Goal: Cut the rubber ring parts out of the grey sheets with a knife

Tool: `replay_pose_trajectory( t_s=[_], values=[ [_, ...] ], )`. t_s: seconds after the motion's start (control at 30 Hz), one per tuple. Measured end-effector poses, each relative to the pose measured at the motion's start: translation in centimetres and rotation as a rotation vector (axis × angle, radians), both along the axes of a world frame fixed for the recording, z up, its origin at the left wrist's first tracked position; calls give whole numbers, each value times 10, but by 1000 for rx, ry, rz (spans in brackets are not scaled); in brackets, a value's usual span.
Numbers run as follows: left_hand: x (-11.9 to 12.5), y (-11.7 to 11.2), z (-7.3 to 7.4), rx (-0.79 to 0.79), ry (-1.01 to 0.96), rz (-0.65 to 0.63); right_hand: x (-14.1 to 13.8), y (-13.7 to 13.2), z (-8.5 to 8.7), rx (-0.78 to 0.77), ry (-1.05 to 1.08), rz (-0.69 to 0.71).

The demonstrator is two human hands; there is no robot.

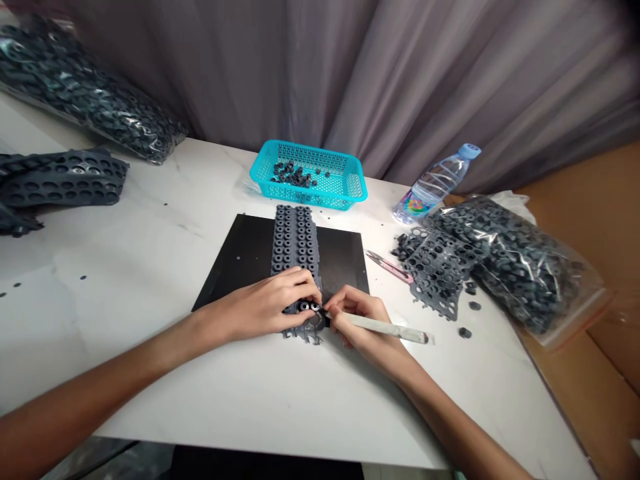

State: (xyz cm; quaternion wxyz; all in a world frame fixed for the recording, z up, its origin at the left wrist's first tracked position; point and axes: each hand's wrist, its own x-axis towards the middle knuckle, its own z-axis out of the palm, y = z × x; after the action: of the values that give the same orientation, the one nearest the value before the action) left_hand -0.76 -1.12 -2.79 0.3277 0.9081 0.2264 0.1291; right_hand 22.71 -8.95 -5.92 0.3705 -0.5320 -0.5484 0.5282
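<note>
A grey moulded rubber sheet (295,237) with rows of round, ring-like parts lies lengthwise on a black mat (343,257). My left hand (270,298) rests across its near half, fingers bent and closed on the sheet, covering part of it. Just right of those fingertips, my right hand (363,317) is closed around a slim pen-like tool (395,329) with a whitish handle. The tool's tip meets the sheet's right edge, though its exact shape is too small to make out. Ragged webbing shows at the sheet's near end.
Behind the mat stands a turquoise basket (313,197) holding small dark parts. To the right are pink-handled thread snips (390,267), leftover webbing (440,270), a water bottle (435,183) and a bag of parts (535,267). Another full bag (95,93) and more sheets (65,180) lie left.
</note>
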Motion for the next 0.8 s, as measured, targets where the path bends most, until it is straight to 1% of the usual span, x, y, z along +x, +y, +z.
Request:
replay_pose_trajectory(
  t_s=[0.1,0.37,0.5,0.63,0.8],
  values=[
    [0,0,-1,7,-8,4,0,1,1,4,1,7],
    [1,0,-3,0,-2,7,-1,0,4,75,-118,19],
    [1,-1,-1,-7,11,9,-2,-2,6,123,-170,22],
    [1,3,3,-101,-29,14,-2,-3,9,167,-220,35],
    [4,9,4,-222,-104,103,-2,-4,10,188,-250,51]
  ],
)
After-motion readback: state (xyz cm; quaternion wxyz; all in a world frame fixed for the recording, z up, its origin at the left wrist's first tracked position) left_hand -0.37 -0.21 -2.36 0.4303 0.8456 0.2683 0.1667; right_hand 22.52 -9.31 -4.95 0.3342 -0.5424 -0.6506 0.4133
